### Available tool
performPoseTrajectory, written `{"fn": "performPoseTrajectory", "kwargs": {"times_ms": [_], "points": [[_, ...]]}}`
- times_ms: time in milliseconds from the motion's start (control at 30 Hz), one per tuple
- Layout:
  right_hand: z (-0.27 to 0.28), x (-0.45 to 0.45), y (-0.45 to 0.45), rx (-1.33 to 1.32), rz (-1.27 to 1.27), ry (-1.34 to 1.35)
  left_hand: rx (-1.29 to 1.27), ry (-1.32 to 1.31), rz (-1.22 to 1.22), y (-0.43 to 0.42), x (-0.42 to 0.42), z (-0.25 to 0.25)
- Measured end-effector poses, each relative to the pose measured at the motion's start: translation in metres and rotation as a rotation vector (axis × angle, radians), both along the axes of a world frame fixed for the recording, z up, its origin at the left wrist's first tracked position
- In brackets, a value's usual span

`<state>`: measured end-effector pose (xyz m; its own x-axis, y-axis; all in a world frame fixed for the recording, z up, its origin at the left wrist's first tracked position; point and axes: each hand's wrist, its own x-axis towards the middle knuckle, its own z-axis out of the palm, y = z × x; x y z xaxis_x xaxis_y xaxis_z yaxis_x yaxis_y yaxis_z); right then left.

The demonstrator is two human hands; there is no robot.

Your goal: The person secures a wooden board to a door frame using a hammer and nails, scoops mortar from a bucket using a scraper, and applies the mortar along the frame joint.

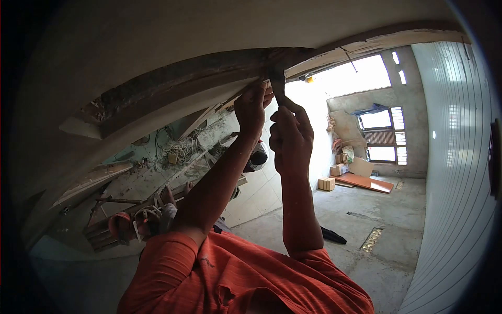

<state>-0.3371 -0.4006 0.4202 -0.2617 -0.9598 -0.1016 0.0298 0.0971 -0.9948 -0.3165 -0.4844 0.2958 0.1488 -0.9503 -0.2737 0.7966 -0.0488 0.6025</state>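
Note:
Both my arms reach up toward a recessed opening in the ceiling, whose long dark edge [172, 76] curves across the upper left. My right hand [293, 136] is closed around the handle of a putty knife [277, 82]. Its dark, flat blade points up against the shadowed corner of the recess. Just left of the blade, my left hand [252, 108] is raised with its fingers bent together at the recess edge. Whatever those fingers hold, if anything, is too small and dark to make out.
Below, another person's cap [256, 159] shows behind my left forearm. Buckets [121, 225] stand on a wooden scaffold at lower left, near tangled wires [180, 152]. Boxes [326, 183] and an orange board [363, 182] lie on the concrete floor. A panelled surface [455, 172] rises at right.

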Motion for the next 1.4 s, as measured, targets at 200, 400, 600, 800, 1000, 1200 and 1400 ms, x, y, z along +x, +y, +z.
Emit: {"fn": "performPoseTrajectory", "kwargs": {"times_ms": [200,400,600,800,1000,1200,1400], "points": [[-0.011,0.005,-0.011,0.014,-0.013,-0.054,0.046,-0.039,-0.033,0.006,0.011,0.017],[-0.014,-0.002,-0.008,-0.025,-0.040,0.027,-0.009,-0.001,-0.003,-0.003,-0.002,-0.006],[0.000,-0.006,0.019,-0.074,0.017,0.066,-0.023,0.016,0.008,-0.004,-0.003,-0.006],[-0.043,-0.023,0.015,-0.374,0.093,0.832,-0.008,0.063,-0.015,-0.003,-0.001,-0.007],[-0.048,-0.026,0.016,-0.250,0.074,0.837,-0.045,0.051,-0.009,-0.004,-0.004,-0.012],[-0.049,-0.025,0.011,-0.194,0.088,0.602,-0.026,-0.008,0.000,-0.005,-0.003,-0.011],[-0.065,-0.029,0.003,-0.334,0.099,0.720,0.003,0.018,-0.020,-0.004,-0.003,-0.011]]}}
